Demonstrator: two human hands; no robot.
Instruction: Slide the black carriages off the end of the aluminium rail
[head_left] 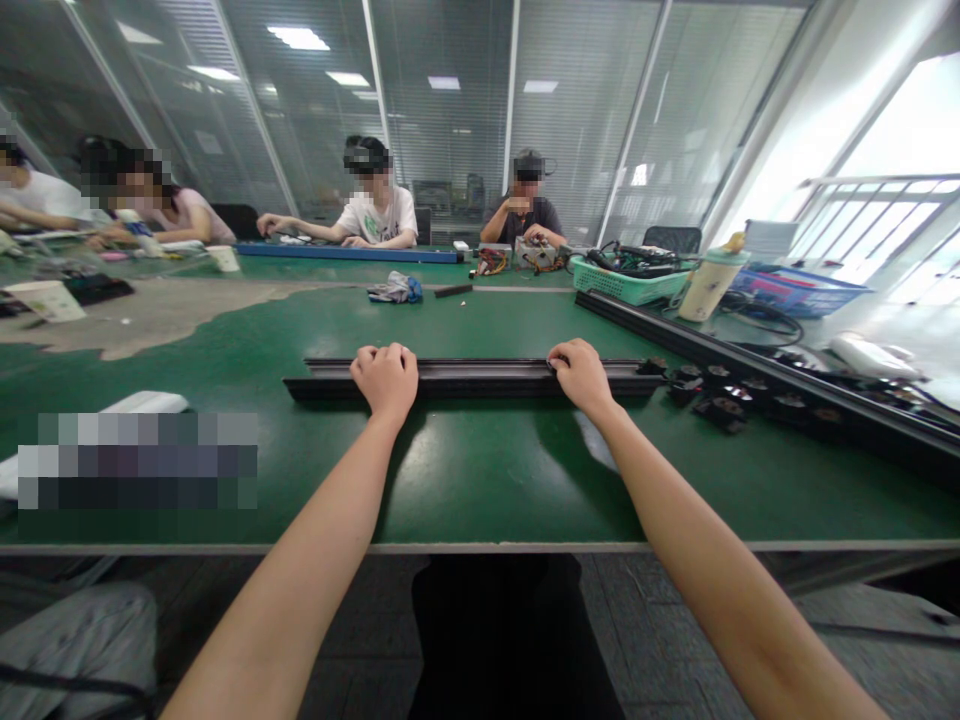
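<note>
A long black channel-shaped rail (484, 384) lies crosswise on the green table in front of me, with a grey inner trough between its two raised edges. Toward its left end, my left hand (385, 380) is closed over the rail, fingers curled across the far edge. My right hand (583, 374) rests at the rail's right part, its fingers pinched together at the trough. A small dark bit shows at those fingertips, too hidden to name. Just past the rail's right end sit several small black parts (724, 405).
A longer black rail (690, 345) runs diagonally along the right. Behind it stand a green basket (634, 287) of cables, a cream tumbler (709, 285) and a blue basket (806, 292). A crumpled cloth (396, 288) lies ahead. Several people work across the table; a paper cup (46, 300) stands left.
</note>
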